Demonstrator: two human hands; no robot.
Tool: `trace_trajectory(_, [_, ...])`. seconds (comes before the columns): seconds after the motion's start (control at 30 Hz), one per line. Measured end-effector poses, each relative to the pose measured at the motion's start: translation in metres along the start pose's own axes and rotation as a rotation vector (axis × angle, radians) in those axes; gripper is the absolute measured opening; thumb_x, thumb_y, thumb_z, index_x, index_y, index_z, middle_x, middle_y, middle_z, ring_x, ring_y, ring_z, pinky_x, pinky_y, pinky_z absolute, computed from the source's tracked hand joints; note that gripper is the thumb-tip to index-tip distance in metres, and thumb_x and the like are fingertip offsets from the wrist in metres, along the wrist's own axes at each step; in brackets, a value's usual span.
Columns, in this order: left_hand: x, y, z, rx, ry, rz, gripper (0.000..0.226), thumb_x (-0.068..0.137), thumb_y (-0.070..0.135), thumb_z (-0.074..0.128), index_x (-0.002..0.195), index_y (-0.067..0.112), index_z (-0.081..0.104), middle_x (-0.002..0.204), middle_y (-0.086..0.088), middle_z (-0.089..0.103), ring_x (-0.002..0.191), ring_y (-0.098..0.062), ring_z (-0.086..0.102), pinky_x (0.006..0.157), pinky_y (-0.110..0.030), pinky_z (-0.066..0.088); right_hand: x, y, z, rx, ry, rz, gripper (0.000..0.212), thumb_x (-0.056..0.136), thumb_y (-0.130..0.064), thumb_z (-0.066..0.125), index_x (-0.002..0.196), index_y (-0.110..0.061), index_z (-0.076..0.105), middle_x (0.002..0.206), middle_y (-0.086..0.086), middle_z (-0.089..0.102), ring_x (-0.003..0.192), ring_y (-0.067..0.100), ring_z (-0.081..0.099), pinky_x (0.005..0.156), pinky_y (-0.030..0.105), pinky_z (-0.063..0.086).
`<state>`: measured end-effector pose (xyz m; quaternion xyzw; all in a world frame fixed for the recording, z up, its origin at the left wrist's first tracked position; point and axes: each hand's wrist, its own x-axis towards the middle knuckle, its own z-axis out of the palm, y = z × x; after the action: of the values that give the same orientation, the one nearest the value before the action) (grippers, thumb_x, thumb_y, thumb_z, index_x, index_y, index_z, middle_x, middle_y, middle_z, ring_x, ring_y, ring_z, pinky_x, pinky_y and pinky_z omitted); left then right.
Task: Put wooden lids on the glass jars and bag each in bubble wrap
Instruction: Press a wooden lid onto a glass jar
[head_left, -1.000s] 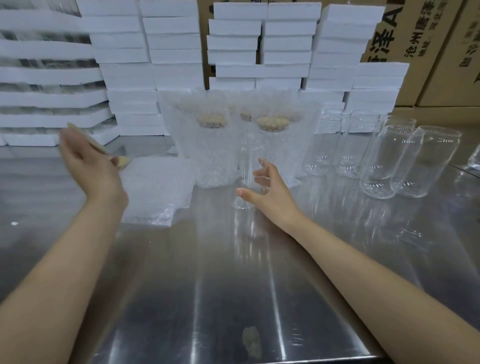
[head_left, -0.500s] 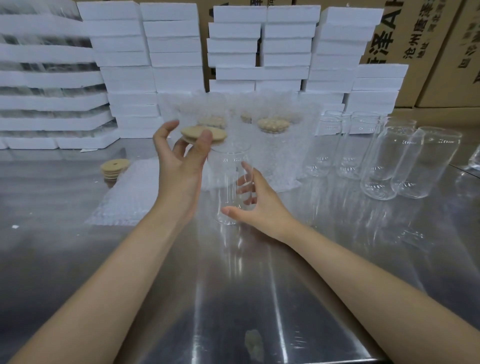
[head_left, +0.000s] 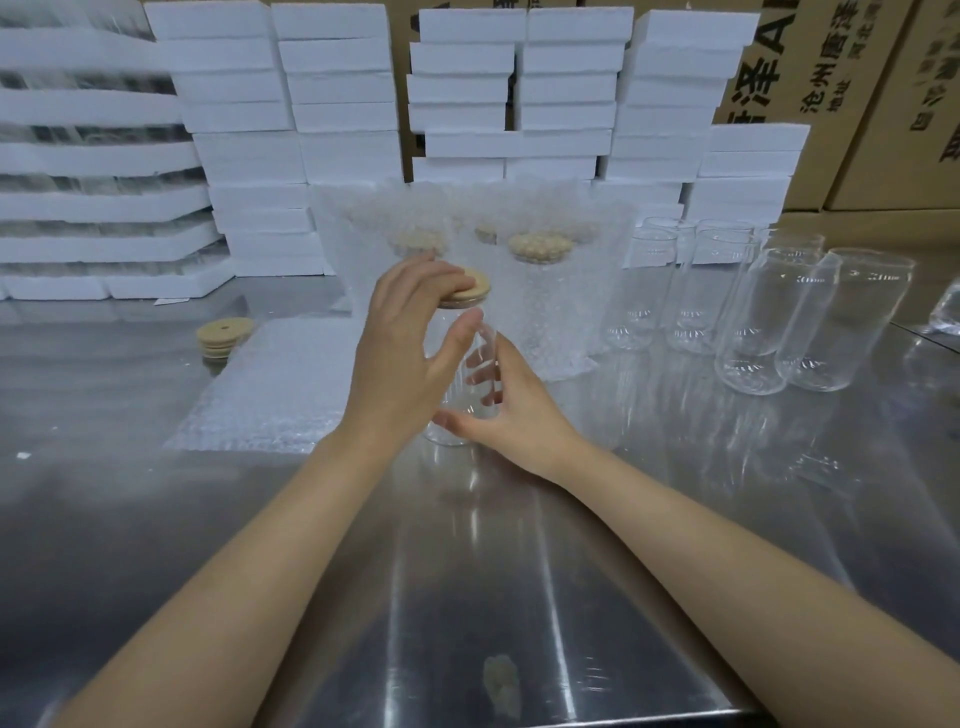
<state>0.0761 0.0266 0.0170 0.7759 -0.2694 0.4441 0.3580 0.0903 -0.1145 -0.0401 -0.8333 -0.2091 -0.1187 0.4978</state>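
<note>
At the far left, white foam trays (head_left: 98, 156) are stacked up high at the back of the shiny steel table (head_left: 467, 571). A small pile of wooden lids (head_left: 224, 335) is set on the table in front of them. Just beside that pile, flat bubble wrap bags (head_left: 270, 384) are laid on the table.

Near the middle, 1 glass jar (head_left: 485, 338) is stood upright on the table. A wooden lid (head_left: 475, 293) is sat on its mouth. The lid is pressed from above by the left hand (head_left: 410, 343). The fingers of this hand are laid nearly flat over the lid, and the thumb is stretched out wide down by the side of the glass. The lower part of the jar is gripped by the right hand (head_left: 511, 400), with the fingers curled round the far side and seen through the glass.

Right behind the 2 hands, jars with lids are stood inside bubble wrap, the bagged jars (head_left: 540, 291). To the right, a group of bare jars (head_left: 753, 322) with no lids is stood close together. White foam boxes (head_left: 675, 93) are piled at the back, and brown cardboard boxes (head_left: 857, 104) are seen at the far right.
</note>
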Motion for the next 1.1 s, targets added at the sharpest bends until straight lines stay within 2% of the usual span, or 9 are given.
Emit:
trace_trajectory(0.37, [0.015,-0.004,0.036,-0.035,-0.061,0.013,0.031,0.086,0.016,0.059,0.117,0.013,0.061,0.119,0.003,0.058,0.116,-0.012,0.049,0.099,-0.008,0.027,0.004,0.007,-0.01,0.077,0.176,0.111,0.097,0.078,-0.031,0.08,0.153,-0.021,0.02,0.134,-0.001,0.044,0.119,0.013,0.051,0.091,0.023,0.046])
trace_trajectory(0.5, [0.011,-0.01,0.033,-0.053,-0.132,0.005,0.04,0.097,0.031,0.039,0.133,0.017,0.05,0.137,0.005,0.05,0.139,-0.005,0.028,0.118,-0.03,0.019,0.007,0.009,-0.012,0.076,0.171,0.122,0.098,0.079,-0.03,0.08,0.154,-0.021,0.018,0.134,-0.002,0.043,0.118,0.013,0.05,0.086,0.016,0.042])
trace_trajectory(0.57, [0.007,-0.02,0.026,-0.018,-0.124,-0.121,0.046,0.102,0.036,0.026,0.143,0.019,0.038,0.147,0.005,0.042,0.141,-0.004,0.026,0.121,-0.037,0.008,0.007,0.01,-0.013,0.072,0.171,0.128,0.097,0.079,-0.031,0.079,0.153,-0.022,0.018,0.133,-0.003,0.043,0.117,0.011,0.05,0.086,0.014,0.041])
trace_trajectory(0.63, [0.002,-0.037,0.011,0.096,-0.022,-0.322,0.044,0.102,0.028,0.034,0.144,0.014,0.037,0.144,-0.002,0.045,0.136,-0.017,0.036,0.117,-0.04,0.02,0.007,0.01,-0.013,0.077,0.17,0.13,0.095,0.08,-0.03,0.079,0.153,-0.023,0.018,0.134,-0.004,0.043,0.119,0.01,0.048,0.092,0.018,0.041])
trace_trajectory(0.73, [-0.004,-0.066,-0.013,0.506,-0.029,-0.577,0.041,0.088,0.012,0.053,0.128,0.003,0.048,0.13,-0.019,0.045,0.123,-0.036,0.038,0.099,-0.044,0.031,0.006,0.01,-0.014,0.083,0.163,0.132,0.095,0.082,-0.028,0.078,0.154,-0.021,0.016,0.134,-0.006,0.041,0.121,0.008,0.046,0.099,0.023,0.039])
trace_trajectory(0.83, [-0.009,-0.08,-0.028,0.746,-0.357,-0.845,0.046,0.089,0.027,0.056,0.125,0.001,0.045,0.135,-0.025,0.039,0.127,-0.039,0.033,0.101,-0.044,0.029,0.006,0.01,-0.013,0.088,0.162,0.126,0.098,0.082,-0.026,0.078,0.155,-0.019,0.013,0.141,-0.003,0.039,0.126,0.01,0.044,0.103,0.024,0.038])
trace_trajectory(0.93, [-0.013,-0.084,-0.029,0.719,-0.52,-0.937,0.032,0.093,0.025,0.049,0.116,0.002,0.05,0.127,-0.022,0.048,0.118,-0.039,0.043,0.094,-0.041,0.037,0.005,0.009,-0.013,0.06,0.199,0.07,0.101,0.082,-0.023,0.078,0.155,-0.016,0.009,0.144,0.001,0.035,0.128,0.012,0.043,0.102,0.02,0.035])
trace_trajectory(1.03, [-0.009,-0.082,-0.03,0.659,-0.445,-0.925,0.003,0.088,0.005,0.048,0.085,0.004,0.05,0.096,-0.016,0.055,0.09,-0.034,0.051,0.075,-0.035,0.041,0.002,0.005,-0.013,0.001,0.291,-0.022,0.098,0.083,-0.023,0.077,0.154,-0.016,0.01,0.139,-0.002,0.031,0.126,0.009,0.04,0.101,0.011,0.032])
trace_trajectory(1.1, [-0.007,-0.081,-0.033,0.637,-0.401,-0.915,0.013,0.086,0.004,0.048,0.073,0.005,0.046,0.082,-0.012,0.049,0.079,-0.031,0.047,0.069,-0.033,0.038,0.0,0.002,-0.014,-0.054,0.418,-0.114,0.09,0.085,-0.021,0.074,0.153,-0.011,0.016,0.135,-0.002,0.029,0.127,0.011,0.038,0.104,0.009,0.03])
